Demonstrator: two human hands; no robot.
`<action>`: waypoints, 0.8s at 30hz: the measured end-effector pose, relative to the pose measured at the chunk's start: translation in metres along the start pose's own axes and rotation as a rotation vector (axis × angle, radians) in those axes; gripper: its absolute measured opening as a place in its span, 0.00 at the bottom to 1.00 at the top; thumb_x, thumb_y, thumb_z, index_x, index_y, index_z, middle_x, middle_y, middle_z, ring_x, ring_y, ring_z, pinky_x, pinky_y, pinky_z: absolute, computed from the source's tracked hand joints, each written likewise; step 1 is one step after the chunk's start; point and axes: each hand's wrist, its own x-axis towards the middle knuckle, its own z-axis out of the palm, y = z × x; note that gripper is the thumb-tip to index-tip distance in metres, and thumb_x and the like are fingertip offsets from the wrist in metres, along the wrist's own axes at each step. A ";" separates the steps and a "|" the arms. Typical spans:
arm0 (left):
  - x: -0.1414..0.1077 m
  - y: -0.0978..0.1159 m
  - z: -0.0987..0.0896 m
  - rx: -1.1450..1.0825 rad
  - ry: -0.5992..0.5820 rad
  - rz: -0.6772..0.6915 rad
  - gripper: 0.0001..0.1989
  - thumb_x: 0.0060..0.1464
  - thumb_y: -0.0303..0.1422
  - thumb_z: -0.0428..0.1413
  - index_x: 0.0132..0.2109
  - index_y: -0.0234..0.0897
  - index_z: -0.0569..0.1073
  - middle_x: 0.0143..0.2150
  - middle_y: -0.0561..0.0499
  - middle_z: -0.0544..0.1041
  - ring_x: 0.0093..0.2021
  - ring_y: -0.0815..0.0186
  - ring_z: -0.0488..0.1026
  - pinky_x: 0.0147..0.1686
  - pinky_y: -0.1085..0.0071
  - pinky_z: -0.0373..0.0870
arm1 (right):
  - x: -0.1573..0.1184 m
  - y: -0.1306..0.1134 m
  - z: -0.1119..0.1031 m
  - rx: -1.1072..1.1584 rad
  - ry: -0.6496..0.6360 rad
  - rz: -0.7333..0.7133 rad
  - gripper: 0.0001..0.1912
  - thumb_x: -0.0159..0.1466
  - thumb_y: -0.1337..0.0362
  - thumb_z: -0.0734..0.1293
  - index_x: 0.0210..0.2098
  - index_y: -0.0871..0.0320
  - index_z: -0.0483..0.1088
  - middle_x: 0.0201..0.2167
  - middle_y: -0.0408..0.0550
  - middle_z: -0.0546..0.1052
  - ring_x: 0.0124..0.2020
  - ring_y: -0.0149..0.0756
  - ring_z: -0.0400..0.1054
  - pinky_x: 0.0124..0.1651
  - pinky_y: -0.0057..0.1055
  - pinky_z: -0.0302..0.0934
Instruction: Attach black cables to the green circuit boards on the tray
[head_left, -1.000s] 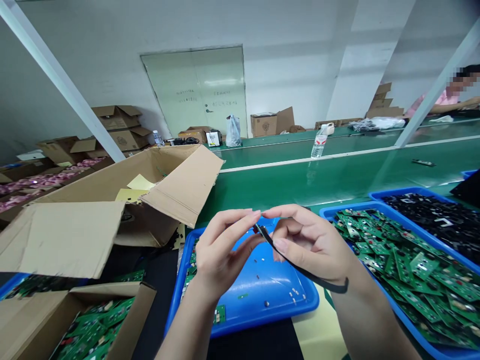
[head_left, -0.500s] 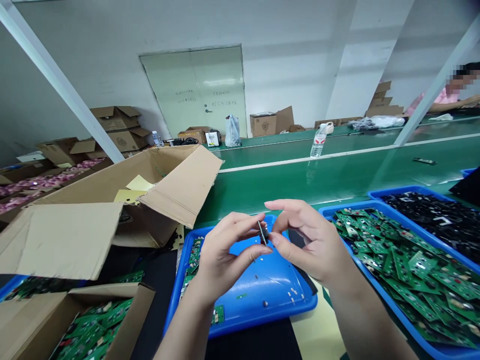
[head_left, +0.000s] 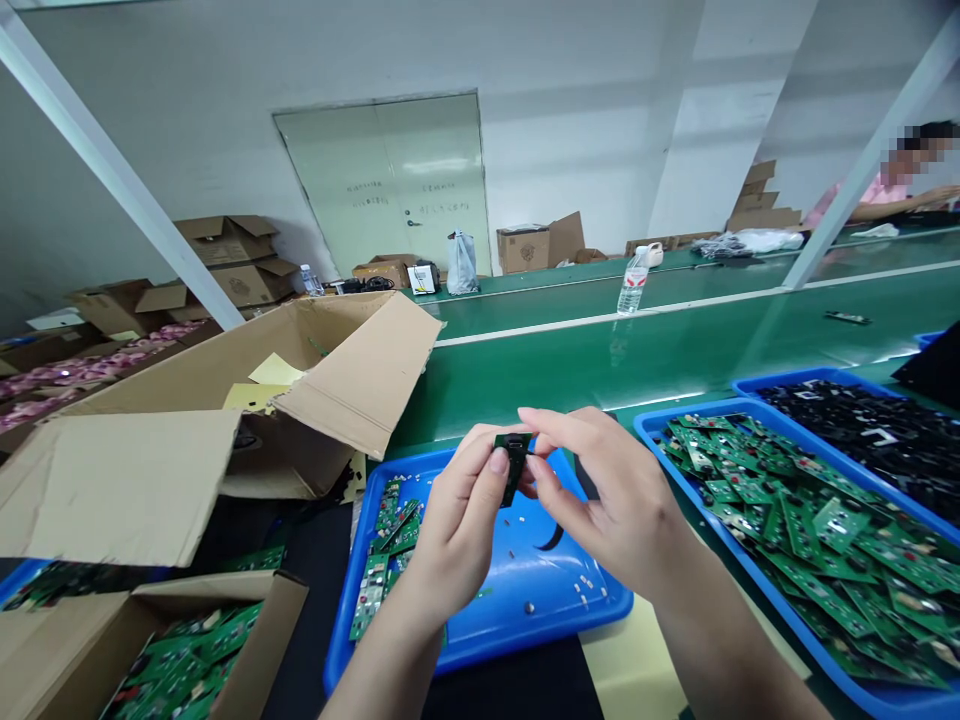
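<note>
My left hand [head_left: 466, 515] pinches a small green circuit board [head_left: 516, 468] with a black part on its face, the thumb pressed on the front. Close on the board's right side is my right hand [head_left: 611, 485], its thumb and index fingertips at the upper edge. Below both hands lies a blue tray [head_left: 517, 645]. Circuit boards [head_left: 369, 598] rest along its left side, and several tiny pale pieces [head_left: 583, 592] are scattered on its floor. A thin black curved piece [head_left: 552, 540] shows against the tray; I cannot tell if it touches it.
To the right, a blue tray [head_left: 646, 428] is heaped with green boards; another [head_left: 750, 385] holds black parts. An open carton [head_left: 360, 385] stands left, with a smaller box [head_left: 281, 610] of boards in front. A water bottle [head_left: 634, 283] stands beyond. A person [head_left: 862, 200] sits far right.
The circuit board has turned from edge-on to face me, and my left thumb has moved onto its front. My right fingertips have shifted slightly left. The black curved piece now shows over the tray.
</note>
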 end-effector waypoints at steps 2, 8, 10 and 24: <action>0.000 0.001 0.002 0.050 0.011 0.002 0.14 0.63 0.33 0.44 0.50 0.41 0.72 0.41 0.49 0.71 0.36 0.70 0.68 0.35 0.75 0.67 | 0.001 0.001 0.000 -0.045 0.006 -0.010 0.18 0.64 0.74 0.59 0.53 0.60 0.63 0.32 0.48 0.73 0.34 0.36 0.68 0.37 0.35 0.66; 0.003 0.003 0.001 0.142 0.006 -0.012 0.14 0.63 0.35 0.44 0.44 0.36 0.73 0.33 0.50 0.69 0.30 0.71 0.67 0.30 0.75 0.66 | 0.001 0.005 -0.001 -0.136 0.005 -0.061 0.20 0.63 0.76 0.60 0.54 0.60 0.62 0.31 0.49 0.73 0.34 0.38 0.67 0.37 0.36 0.65; 0.004 0.005 -0.001 0.146 -0.007 -0.031 0.14 0.63 0.36 0.44 0.43 0.36 0.73 0.33 0.50 0.70 0.28 0.71 0.67 0.29 0.75 0.66 | 0.002 0.007 -0.002 -0.161 0.002 -0.093 0.21 0.63 0.77 0.60 0.55 0.59 0.61 0.32 0.49 0.74 0.36 0.39 0.67 0.40 0.38 0.65; 0.003 0.012 -0.015 0.123 -0.192 -0.273 0.16 0.62 0.38 0.45 0.32 0.35 0.70 0.27 0.52 0.70 0.26 0.72 0.66 0.26 0.76 0.65 | 0.000 0.011 -0.003 -0.199 -0.106 -0.194 0.16 0.66 0.76 0.57 0.50 0.59 0.67 0.34 0.49 0.73 0.42 0.36 0.67 0.57 0.47 0.58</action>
